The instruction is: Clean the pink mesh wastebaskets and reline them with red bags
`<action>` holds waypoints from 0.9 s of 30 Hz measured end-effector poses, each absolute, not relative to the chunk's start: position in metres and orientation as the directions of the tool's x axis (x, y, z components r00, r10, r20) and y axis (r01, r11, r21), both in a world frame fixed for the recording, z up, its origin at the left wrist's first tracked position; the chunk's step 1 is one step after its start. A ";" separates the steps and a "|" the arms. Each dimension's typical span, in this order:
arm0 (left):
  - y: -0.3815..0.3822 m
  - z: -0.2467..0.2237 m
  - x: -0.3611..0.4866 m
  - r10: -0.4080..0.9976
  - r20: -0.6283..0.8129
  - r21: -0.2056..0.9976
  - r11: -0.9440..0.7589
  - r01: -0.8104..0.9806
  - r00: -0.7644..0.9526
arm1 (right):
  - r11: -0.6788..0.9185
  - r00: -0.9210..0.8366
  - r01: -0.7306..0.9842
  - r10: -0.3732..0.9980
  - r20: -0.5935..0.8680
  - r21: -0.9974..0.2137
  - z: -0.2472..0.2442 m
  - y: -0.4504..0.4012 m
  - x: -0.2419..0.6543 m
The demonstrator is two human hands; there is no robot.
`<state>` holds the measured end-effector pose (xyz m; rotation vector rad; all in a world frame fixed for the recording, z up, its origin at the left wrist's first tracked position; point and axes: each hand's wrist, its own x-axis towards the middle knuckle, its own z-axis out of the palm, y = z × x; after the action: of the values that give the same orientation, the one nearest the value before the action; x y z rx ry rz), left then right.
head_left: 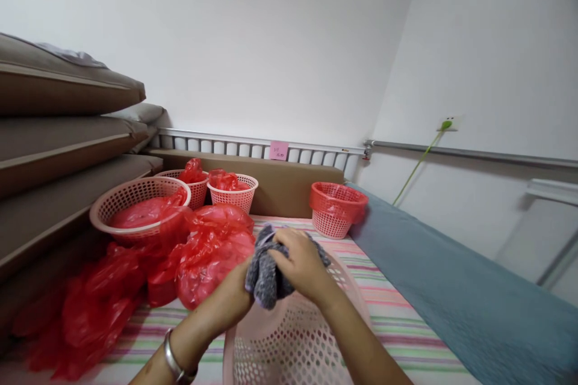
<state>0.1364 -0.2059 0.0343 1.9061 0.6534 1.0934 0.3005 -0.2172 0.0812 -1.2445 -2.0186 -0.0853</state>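
Observation:
A fuzzy dark grey cloth (266, 280) is bunched above a large pale pink plastic basket (230, 349) with a perforated wall. My right hand (298, 258) lies over the cloth from above, its fingers curled and closed on it. From the lower left, my left hand (247, 289) reaches under the same cloth. Its fingers are covered, so I cannot see how they are bent. A silver bangle (171, 358) circles my left wrist. Crumpled red plastic bags (212, 252) lie just left of my hands on the striped sheet (392, 319).
Red-bagged pink baskets stand behind: a wide one (139, 189), two smaller ones including the white-pink basket (235, 195), and another (334, 216) at the right. Stacked cushions (67, 132) rise at the left. A blue-grey covered ledge (428, 271) runs along the right.

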 end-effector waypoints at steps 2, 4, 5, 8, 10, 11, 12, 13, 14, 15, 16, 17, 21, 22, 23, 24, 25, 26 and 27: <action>-0.204 0.036 0.138 0.751 0.464 0.843 -0.537 0.026 0.470 | 0.552 -0.310 0.800 0.718 0.623 -0.237 0.083 -0.220 0.288; -0.205 0.030 0.138 0.767 0.478 0.842 -0.539 0.025 0.427 | 0.553 -0.315 0.802 0.712 0.628 -0.224 0.081 -0.217 0.287; -0.207 0.023 0.137 0.780 0.486 0.841 -0.540 0.032 0.395 | 0.546 -0.301 0.804 0.713 0.633 -0.233 0.080 -0.214 0.289; -0.217 -0.010 0.130 0.837 0.483 0.852 -0.517 0.082 0.256 | 0.503 -0.215 0.815 0.723 0.657 -0.286 0.075 -0.206 0.301; -0.227 -0.035 0.124 0.876 0.455 0.875 -0.473 0.102 0.159 | 0.481 -0.175 0.819 0.728 0.663 -0.312 0.072 -0.203 0.307; -0.232 -0.046 0.122 0.887 0.446 0.882 -0.458 0.111 0.115 | 0.480 -0.171 0.819 0.728 0.664 -0.316 0.071 -0.204 0.309; -0.237 -0.054 0.120 0.895 0.438 0.888 -0.445 0.114 0.077 | 0.482 -0.174 0.818 0.728 0.664 -0.314 0.071 -0.205 0.309; -0.240 -0.060 0.119 0.901 0.431 0.894 -0.433 0.115 0.047 | 0.484 -0.176 0.817 0.726 0.665 -0.313 0.070 -0.206 0.309; -0.243 -0.062 0.119 0.906 0.423 0.899 -0.423 0.112 0.025 | 0.485 -0.175 0.817 0.726 0.665 -0.313 0.070 -0.207 0.309; -0.244 -0.062 0.120 0.909 0.416 0.904 -0.416 0.104 0.020 | 0.480 -0.168 0.817 0.727 0.666 -0.319 0.070 -0.209 0.309; -0.245 -0.060 0.122 0.911 0.411 0.907 -0.412 0.094 0.026 | 0.469 -0.153 0.820 0.732 0.664 -0.328 0.070 -0.210 0.310; -0.244 -0.056 0.124 0.911 0.410 0.907 -0.413 0.083 0.045 | 0.453 -0.134 0.824 0.739 0.660 -0.340 0.070 -0.211 0.311; -0.242 -0.040 0.135 0.877 0.458 0.885 -0.465 0.013 0.144 | 0.400 -0.079 0.840 0.759 0.646 -0.367 0.070 -0.212 0.320; -0.242 -0.038 0.137 0.870 0.467 0.881 -0.472 -0.003 0.159 | 0.399 -0.079 0.841 0.758 0.648 -0.365 0.070 -0.212 0.321; -0.242 -0.038 0.139 0.866 0.470 0.880 -0.475 -0.013 0.168 | 0.404 -0.086 0.842 0.754 0.651 -0.357 0.070 -0.213 0.321; -0.243 -0.038 0.140 0.866 0.470 0.880 -0.474 -0.015 0.170 | 0.412 -0.097 0.843 0.749 0.656 -0.345 0.071 -0.214 0.319; -0.243 -0.039 0.140 0.867 0.467 0.881 -0.472 -0.010 0.173 | 0.424 -0.116 0.844 0.742 0.660 -0.328 0.071 -0.216 0.316; -0.243 -0.040 0.140 0.869 0.462 0.883 -0.469 -0.002 0.178 | 0.439 -0.142 0.845 0.735 0.663 -0.305 0.071 -0.217 0.311; -0.243 -0.041 0.140 0.871 0.456 0.885 -0.465 0.006 0.184 | 0.456 -0.175 0.846 0.728 0.663 -0.277 0.071 -0.220 0.305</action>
<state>0.1396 -0.2428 -0.0406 1.6712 0.8426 1.3819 0.3053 -0.2198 0.0712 -1.3156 -1.9454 -0.1958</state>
